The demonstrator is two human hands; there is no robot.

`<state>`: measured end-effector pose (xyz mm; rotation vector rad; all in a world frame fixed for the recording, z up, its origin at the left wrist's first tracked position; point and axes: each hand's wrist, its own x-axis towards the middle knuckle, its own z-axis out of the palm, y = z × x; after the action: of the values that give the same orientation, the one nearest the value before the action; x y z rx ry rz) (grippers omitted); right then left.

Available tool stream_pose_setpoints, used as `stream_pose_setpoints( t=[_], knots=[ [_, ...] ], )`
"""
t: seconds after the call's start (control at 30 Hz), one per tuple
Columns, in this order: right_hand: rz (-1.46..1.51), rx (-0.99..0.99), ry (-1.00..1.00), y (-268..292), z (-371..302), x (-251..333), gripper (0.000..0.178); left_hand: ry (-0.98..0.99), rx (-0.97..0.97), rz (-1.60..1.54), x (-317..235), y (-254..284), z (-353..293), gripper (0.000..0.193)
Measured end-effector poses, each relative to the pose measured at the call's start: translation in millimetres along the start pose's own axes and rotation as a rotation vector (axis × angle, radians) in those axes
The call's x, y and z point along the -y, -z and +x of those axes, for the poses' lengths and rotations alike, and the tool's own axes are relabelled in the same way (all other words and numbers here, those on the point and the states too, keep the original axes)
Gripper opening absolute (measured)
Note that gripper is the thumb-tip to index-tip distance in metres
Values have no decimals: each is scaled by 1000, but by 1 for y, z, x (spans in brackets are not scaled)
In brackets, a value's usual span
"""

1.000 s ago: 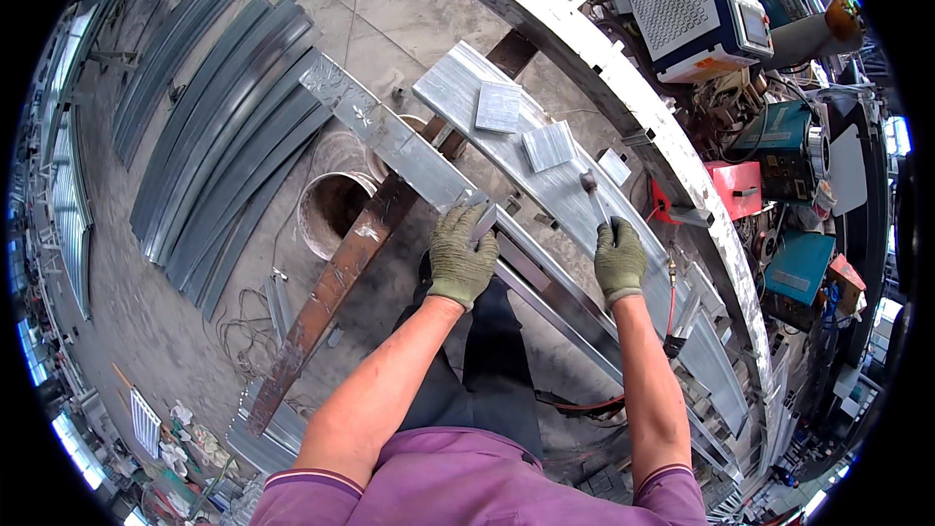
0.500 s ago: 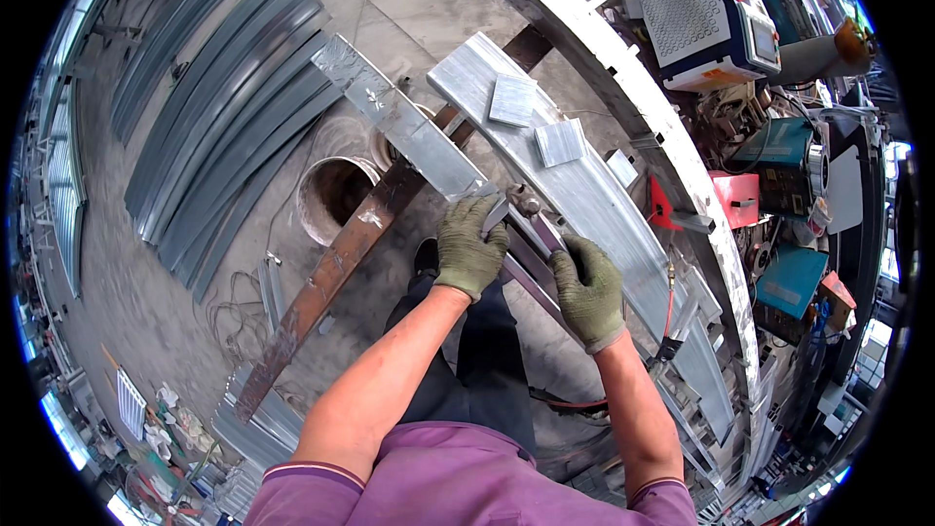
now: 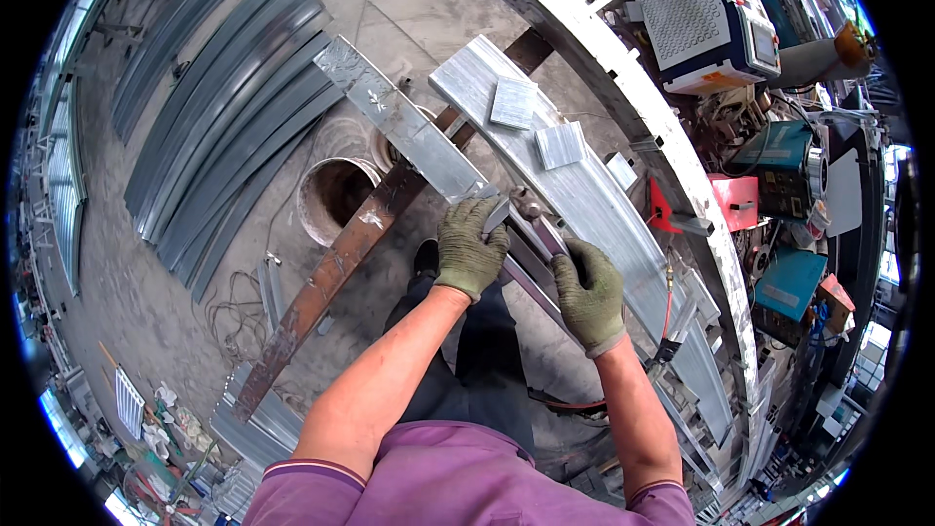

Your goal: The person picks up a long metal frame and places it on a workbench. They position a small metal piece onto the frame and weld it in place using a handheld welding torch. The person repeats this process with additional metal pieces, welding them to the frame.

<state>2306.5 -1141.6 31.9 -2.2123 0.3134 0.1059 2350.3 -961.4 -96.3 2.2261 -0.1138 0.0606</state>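
Hammer (image 3: 527,202) juts forward-left from the right hand (image 3: 590,294) — curled, seemingly round its handle (image 3: 551,238); left hand (image 3: 470,248) pinches metal piece (image 3: 497,214)

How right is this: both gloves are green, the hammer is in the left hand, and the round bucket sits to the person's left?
One thing is wrong: the head view shows the hammer in the right hand, not the left hand. Both gloves are green, and the round bucket sits to the person's left.

Two hands (image 3: 471,248) (image 3: 590,297), one hammer (image 3: 527,203) (plus two plates (image 3: 513,103) (image 3: 560,145) atop one beam (image 3: 612,216))
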Motion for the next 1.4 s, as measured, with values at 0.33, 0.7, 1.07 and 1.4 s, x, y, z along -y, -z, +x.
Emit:
stream_pose_setpoints(
  t=[0.33,0.7,1.07,1.4],
  knots=[
    [-117,38,36,-1,0,6,23,-19,-3,-40,5,-2,-1,48],
    [-148,-158,38,16,12,-49,29,2,25,-14,2,1,0,48],
    [-484,-239,-123,10,44,-184,31,-24,92,-14,-1,5,4,45],
    [-571,-268,-98,17,55,-207,31,63,138,-50,2,6,3,45]
  ],
)
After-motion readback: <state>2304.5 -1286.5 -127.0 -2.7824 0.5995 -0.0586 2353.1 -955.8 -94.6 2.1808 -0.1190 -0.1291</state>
